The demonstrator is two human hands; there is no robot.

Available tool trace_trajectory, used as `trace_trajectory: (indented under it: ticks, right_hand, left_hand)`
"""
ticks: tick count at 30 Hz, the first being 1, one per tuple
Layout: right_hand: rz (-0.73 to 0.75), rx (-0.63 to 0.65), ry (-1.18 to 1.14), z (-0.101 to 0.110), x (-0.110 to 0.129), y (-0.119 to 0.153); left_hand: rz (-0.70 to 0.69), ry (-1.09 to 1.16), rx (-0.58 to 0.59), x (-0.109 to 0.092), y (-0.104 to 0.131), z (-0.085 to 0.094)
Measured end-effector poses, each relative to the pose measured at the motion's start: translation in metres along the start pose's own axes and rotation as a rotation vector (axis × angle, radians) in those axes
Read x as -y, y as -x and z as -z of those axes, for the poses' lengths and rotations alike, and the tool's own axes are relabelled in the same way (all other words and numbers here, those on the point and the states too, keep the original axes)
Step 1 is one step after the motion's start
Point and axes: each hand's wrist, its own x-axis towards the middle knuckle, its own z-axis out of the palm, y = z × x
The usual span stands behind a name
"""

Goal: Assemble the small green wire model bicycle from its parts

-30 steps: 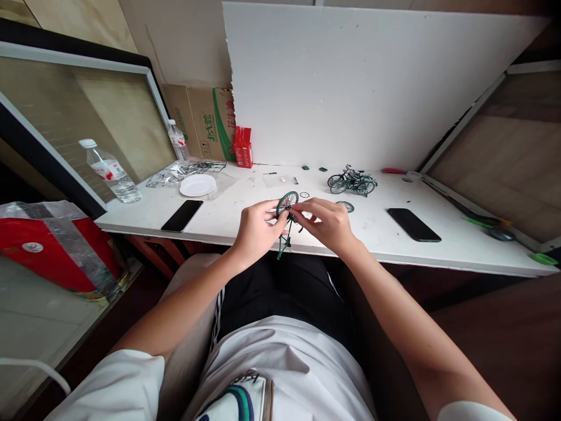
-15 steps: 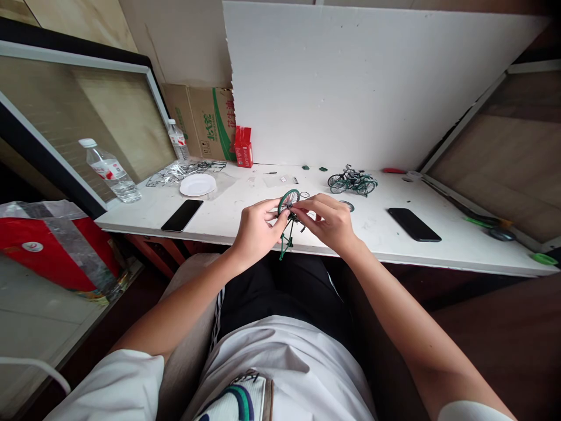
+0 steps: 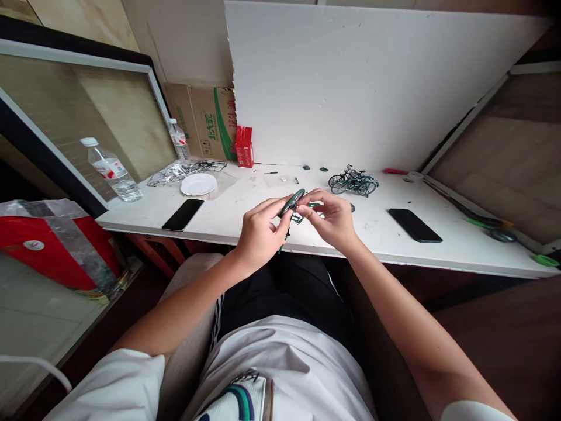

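Observation:
Between my two hands, above the table's front edge, is a small green model bicycle [image 3: 293, 201], partly built, with its spoked wheel turned nearly edge-on. My left hand [image 3: 262, 229] is closed around the wheel side, thumb and fingers pinching it. My right hand [image 3: 332, 217] pinches at the wheel's hub from the right; fingertips cover the exact spot. Green frame parts show below and between the hands. Farther back on the right stand assembled model bicycles [image 3: 353, 181], dark green and black, close together.
On the white table [image 3: 245, 225] lie a black phone [image 3: 183, 215] at left, another phone [image 3: 414, 225] at right, a white plate [image 3: 198, 185], and small loose parts. A water bottle [image 3: 114, 171], a red box [image 3: 244, 147] and a carton [image 3: 205, 123] stand behind.
The model bicycle has been turned in my hands: its wheel, which faced me more fully, is now tilted nearly edge-on, and less of the frame hangs below. Both hands keep their pinch.

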Motion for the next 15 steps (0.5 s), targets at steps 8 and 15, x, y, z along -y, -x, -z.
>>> trace_trajectory:
  ticks: [8, 15]
  right_hand:
    - [0.000, -0.057, -0.049, -0.010, 0.004, 0.004]
    - [0.020, -0.121, -0.003, -0.018, 0.006, 0.007]
  left_hand:
    - [-0.107, -0.141, -0.057, 0.000, 0.002, -0.002]
    - [-0.039, -0.066, -0.061, -0.001, 0.003, -0.002]
